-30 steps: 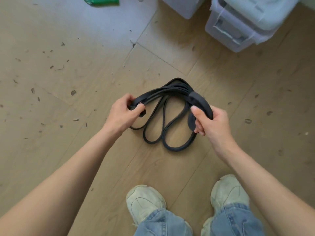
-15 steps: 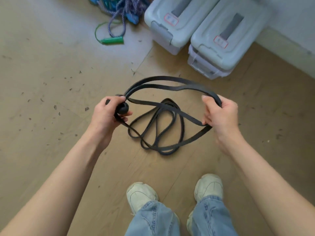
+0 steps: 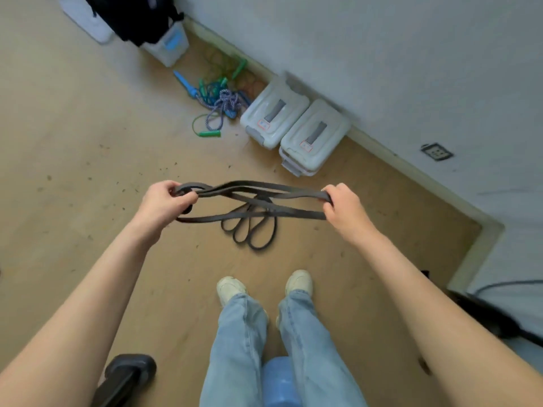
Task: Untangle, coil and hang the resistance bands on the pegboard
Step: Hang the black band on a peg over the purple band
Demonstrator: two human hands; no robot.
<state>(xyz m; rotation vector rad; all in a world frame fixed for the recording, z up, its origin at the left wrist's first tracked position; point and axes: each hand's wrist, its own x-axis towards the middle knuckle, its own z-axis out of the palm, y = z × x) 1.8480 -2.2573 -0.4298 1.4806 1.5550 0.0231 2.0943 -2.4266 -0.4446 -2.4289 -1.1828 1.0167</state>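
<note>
Black resistance band (image 3: 258,190) runs crosswise, its ends gripped in curled left hand (image 3: 167,201) and right hand (image 3: 342,205); slack loops hang midway between, equally near both.

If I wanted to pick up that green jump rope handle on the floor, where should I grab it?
Probably round the middle of the green plastic jump rope handle, coming from above. It lies flat on the wooden floor, apart from the tangled rope pile, with bare floor on its near side, so fingers can close across its narrow width.
</note>
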